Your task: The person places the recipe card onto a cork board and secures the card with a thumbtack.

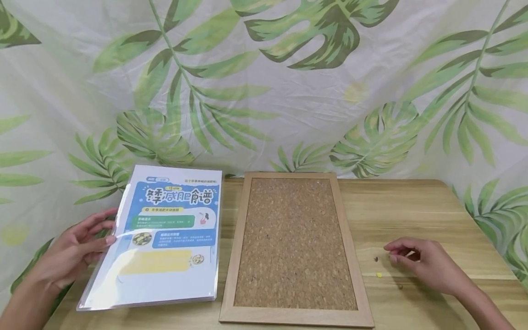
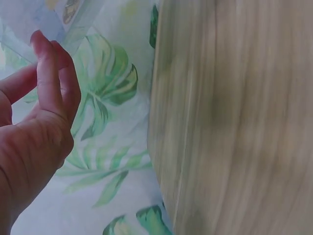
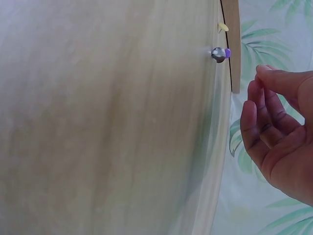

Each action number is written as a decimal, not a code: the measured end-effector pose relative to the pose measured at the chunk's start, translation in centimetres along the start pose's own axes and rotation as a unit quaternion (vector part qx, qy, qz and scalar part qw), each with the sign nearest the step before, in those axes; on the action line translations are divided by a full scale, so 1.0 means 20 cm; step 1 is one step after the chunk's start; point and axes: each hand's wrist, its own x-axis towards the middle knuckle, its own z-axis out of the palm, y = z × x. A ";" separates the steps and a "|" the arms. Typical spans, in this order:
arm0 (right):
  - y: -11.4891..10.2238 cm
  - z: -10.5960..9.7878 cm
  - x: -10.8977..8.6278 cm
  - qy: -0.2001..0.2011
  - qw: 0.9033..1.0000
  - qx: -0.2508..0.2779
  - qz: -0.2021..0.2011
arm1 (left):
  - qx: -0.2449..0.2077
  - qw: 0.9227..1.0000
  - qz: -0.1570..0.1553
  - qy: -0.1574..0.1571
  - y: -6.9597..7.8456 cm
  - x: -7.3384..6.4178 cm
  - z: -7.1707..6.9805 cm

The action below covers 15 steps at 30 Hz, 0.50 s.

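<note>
At the left of the head view, my left hand (image 1: 74, 252) pinches the left edge of a glossy laminated sheet (image 1: 165, 286) with blue and white print. The sheet's right side is near the cork board. A corner of this sheet (image 2: 29, 19) also shows beyond the fingers in the left wrist view. My right hand (image 1: 429, 263) hovers right of the board, thumb and forefinger close together, nothing visible between them. Close by lie small pushpins: a dark one (image 1: 376, 259), a yellow one (image 1: 379, 275) and a brownish one (image 1: 400, 287). The right wrist view shows a silvery-purple pin (image 3: 219, 54).
A cork board (image 1: 294, 243) in a pale wooden frame lies at the middle of the wood-grain table (image 1: 396, 206). Behind the table hangs a leaf-patterned cloth (image 1: 305, 91). The table's right edge slants towards the cloth.
</note>
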 end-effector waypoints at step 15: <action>-0.06 0.02 0.05 0.008 1.000 0.007 -0.016 | -0.047 0.998 0.019 -0.024 -0.03 0.15 0.27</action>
